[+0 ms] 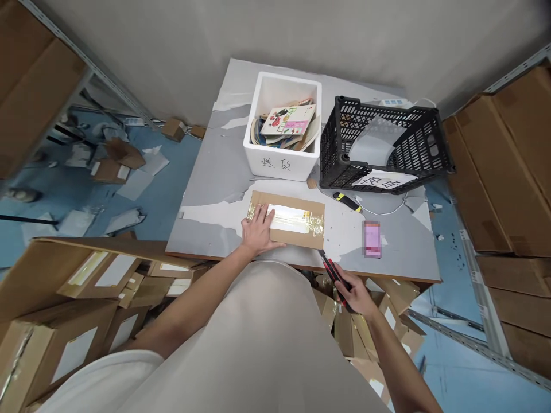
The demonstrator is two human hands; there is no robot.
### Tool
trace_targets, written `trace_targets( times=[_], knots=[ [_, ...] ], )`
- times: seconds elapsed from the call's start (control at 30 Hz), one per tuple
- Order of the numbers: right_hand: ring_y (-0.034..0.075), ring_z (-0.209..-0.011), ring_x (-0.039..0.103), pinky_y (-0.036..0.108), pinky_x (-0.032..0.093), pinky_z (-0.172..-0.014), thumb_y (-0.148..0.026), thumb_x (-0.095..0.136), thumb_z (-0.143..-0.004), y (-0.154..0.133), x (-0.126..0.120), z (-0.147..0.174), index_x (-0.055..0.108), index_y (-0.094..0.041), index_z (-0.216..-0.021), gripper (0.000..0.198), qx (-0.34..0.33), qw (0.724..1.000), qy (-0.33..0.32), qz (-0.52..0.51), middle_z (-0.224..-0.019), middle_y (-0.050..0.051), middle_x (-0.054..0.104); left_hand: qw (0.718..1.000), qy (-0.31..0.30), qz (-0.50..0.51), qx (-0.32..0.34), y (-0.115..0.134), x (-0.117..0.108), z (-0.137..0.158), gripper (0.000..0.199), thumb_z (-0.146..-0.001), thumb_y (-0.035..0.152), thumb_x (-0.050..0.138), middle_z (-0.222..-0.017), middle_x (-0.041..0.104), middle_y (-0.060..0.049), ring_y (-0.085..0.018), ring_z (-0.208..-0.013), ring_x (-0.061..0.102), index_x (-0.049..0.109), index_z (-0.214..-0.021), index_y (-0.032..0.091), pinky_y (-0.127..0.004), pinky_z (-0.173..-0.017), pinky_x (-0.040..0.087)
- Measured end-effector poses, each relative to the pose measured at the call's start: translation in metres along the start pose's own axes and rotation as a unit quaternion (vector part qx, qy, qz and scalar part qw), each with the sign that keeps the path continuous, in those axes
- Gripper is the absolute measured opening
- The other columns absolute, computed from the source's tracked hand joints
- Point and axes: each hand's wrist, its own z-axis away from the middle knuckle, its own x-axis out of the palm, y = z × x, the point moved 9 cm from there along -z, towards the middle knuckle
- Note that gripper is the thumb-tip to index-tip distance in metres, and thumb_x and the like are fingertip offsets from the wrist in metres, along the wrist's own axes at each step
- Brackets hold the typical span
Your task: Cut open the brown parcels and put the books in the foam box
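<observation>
A brown cardboard box (288,237) lies flat near the table's front edge, with a white label (286,219) and shiny clear tape across its top and right end. My left hand (257,229) rests on its left part, fingers stretched out and pressing down. In my right hand (355,291) is a red and black utility knife (333,272), fingers wrapped round its handle. The knife's tip is at the box's lower right corner; whether it touches the cardboard I cannot tell.
Behind the box stand a white foam box (279,163) of books and a black plastic crate (387,163). A yellow and black cutter (348,202), a white cable and a blurred pink rectangle (372,239) lie right. Cardboard boxes (77,344) crowd below the table (202,218).
</observation>
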Motion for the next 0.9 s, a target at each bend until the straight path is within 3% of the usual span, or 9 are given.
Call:
trace_targets(
  times=[0.13, 0.27, 0.33, 0.4, 0.5, 0.6, 0.67, 0.8, 0.9],
  knots=[
    [0.014, -0.049, 0.057, 0.032, 0.051, -0.042, -0.046, 0.062, -0.080, 0.008, 0.001, 0.011, 0.056, -0.026, -0.133, 0.057, 0.009, 1.000, 0.027, -0.002, -0.095, 0.006, 0.067, 1.000, 0.001, 0.006, -0.004, -0.001, 0.000, 0.001, 0.098, -0.069, 0.069, 0.056, -0.157, 0.019, -0.018, -0.037, -0.145, 0.010, 0.029, -0.148, 0.018, -0.056, -0.100, 0.028],
    [0.018, -0.047, 0.056, 0.034, 0.051, -0.043, -0.049, 0.062, -0.079, 0.022, -0.024, 0.027, 0.047, -0.027, -0.140, 0.066, 0.054, 0.994, 0.090, -0.024, -0.068, 0.001, 0.064, 0.999, 0.008, 0.040, 0.014, -0.003, -0.010, 0.004, 0.098, -0.065, 0.071, 0.060, -0.155, 0.026, -0.018, -0.038, -0.143, 0.019, 0.034, -0.145, 0.020, -0.056, -0.105, 0.024],
    [0.019, -0.048, 0.058, 0.036, 0.052, -0.046, -0.050, 0.063, -0.078, 0.024, -0.037, 0.033, 0.033, -0.027, -0.147, 0.078, 0.059, 0.986, 0.142, -0.068, -0.065, 0.000, 0.064, 0.997, 0.031, 0.068, 0.018, -0.009, -0.024, -0.001, 0.087, -0.069, 0.069, 0.058, -0.150, 0.036, -0.016, -0.037, -0.139, 0.029, 0.041, -0.141, 0.022, -0.057, -0.108, 0.021],
    [0.019, -0.050, 0.060, 0.035, 0.051, -0.047, -0.051, 0.065, -0.077, 0.023, -0.035, 0.029, 0.033, -0.026, -0.144, 0.079, 0.063, 0.976, 0.167, -0.124, -0.068, 0.001, 0.066, 0.992, 0.070, 0.102, 0.003, -0.023, -0.040, -0.012, 0.071, -0.077, 0.062, 0.054, -0.146, 0.043, -0.015, -0.034, -0.135, 0.036, 0.047, -0.136, 0.022, -0.055, -0.109, 0.021],
    [0.018, -0.050, 0.060, 0.031, 0.048, -0.045, -0.053, 0.067, -0.075, 0.012, -0.005, 0.004, 0.048, -0.025, -0.119, 0.055, 0.065, 0.959, 0.180, -0.207, -0.066, -0.001, 0.065, 0.975, 0.108, 0.181, -0.065, -0.061, -0.052, -0.040, 0.063, -0.083, 0.051, 0.049, -0.146, 0.041, -0.016, -0.033, -0.134, 0.039, 0.046, -0.137, 0.019, -0.051, -0.108, 0.029],
    [0.018, -0.053, 0.064, 0.028, 0.047, -0.045, -0.057, 0.064, -0.074, -0.003, 0.028, -0.030, 0.042, -0.026, -0.107, 0.049, 0.066, 0.940, 0.201, -0.269, -0.069, -0.001, 0.067, 0.929, 0.060, 0.340, -0.132, -0.095, -0.035, -0.066, 0.058, -0.081, 0.044, 0.052, -0.140, 0.049, -0.015, -0.030, -0.123, 0.051, 0.050, -0.133, 0.017, -0.045, -0.103, 0.039],
    [0.018, -0.055, 0.065, 0.027, 0.049, -0.046, -0.058, 0.063, -0.073, -0.010, 0.038, -0.051, 0.039, -0.026, -0.104, 0.051, 0.067, 0.930, 0.223, -0.283, -0.072, -0.001, 0.068, 0.893, 0.038, 0.421, -0.155, -0.110, -0.022, -0.071, 0.048, -0.080, 0.040, 0.054, -0.128, 0.060, -0.011, -0.025, -0.112, 0.058, 0.057, -0.123, 0.019, -0.041, -0.100, 0.043],
    [0.012, -0.058, 0.063, 0.027, 0.052, -0.054, -0.056, 0.066, -0.070, -0.039, 0.023, -0.098, 0.038, -0.027, -0.100, 0.051, 0.004, 0.920, 0.253, -0.299, -0.098, 0.002, 0.068, 0.856, 0.081, 0.465, -0.211, -0.133, -0.008, -0.041, 0.038, -0.080, 0.043, 0.053, -0.116, 0.065, -0.010, -0.022, -0.105, 0.060, 0.060, -0.108, 0.018, -0.041, -0.095, 0.047],
    [0.009, -0.065, 0.062, 0.029, 0.055, -0.064, -0.051, 0.067, -0.070, -0.071, 0.008, -0.144, 0.040, -0.027, -0.101, 0.047, -0.060, 0.919, 0.235, -0.309, -0.111, 0.002, 0.062, 0.818, 0.097, 0.506, -0.254, -0.135, 0.008, 0.003, 0.041, -0.079, 0.053, 0.050, -0.109, 0.064, -0.010, -0.019, -0.091, 0.064, 0.057, -0.098, 0.017, -0.037, -0.077, 0.056]
  ],
)
